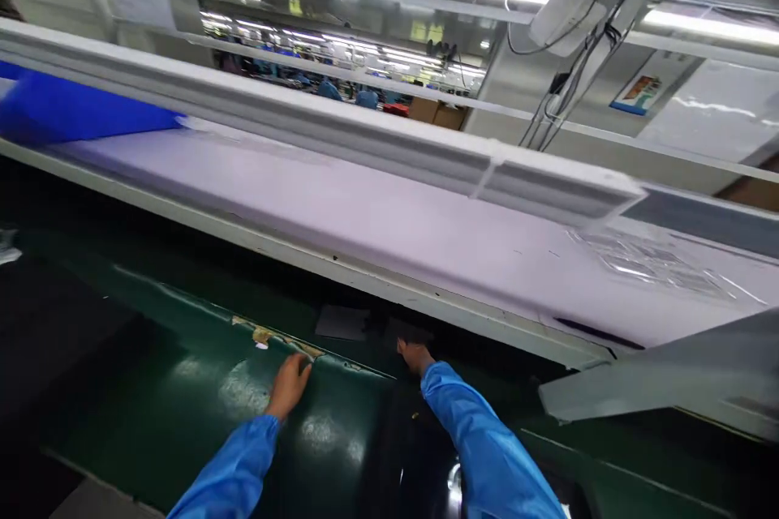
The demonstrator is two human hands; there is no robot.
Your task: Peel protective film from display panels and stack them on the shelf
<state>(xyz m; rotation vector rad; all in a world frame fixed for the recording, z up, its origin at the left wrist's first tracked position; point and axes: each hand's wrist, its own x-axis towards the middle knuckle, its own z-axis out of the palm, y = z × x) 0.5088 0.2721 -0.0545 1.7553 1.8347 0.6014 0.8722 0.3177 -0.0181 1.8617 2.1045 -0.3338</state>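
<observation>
Both my arms in blue sleeves reach forward over a dark green conveyor belt (182, 389). My left hand (289, 383) rests with curled fingers on the belt's far edge, beside a worn patch of torn tape (263, 334). My right hand (415, 355) reaches into the dark gap under the white shelf (377, 219), close to a dark flat piece (342, 323). Its fingers are mostly hidden in shadow.
A long white shelf runs diagonally above the belt, with a blue sheet (73, 109) at its left end and clear plastic film (651, 259) at its right. A grey bracket (657, 381) juts in at the right. Other workers in blue sit far behind.
</observation>
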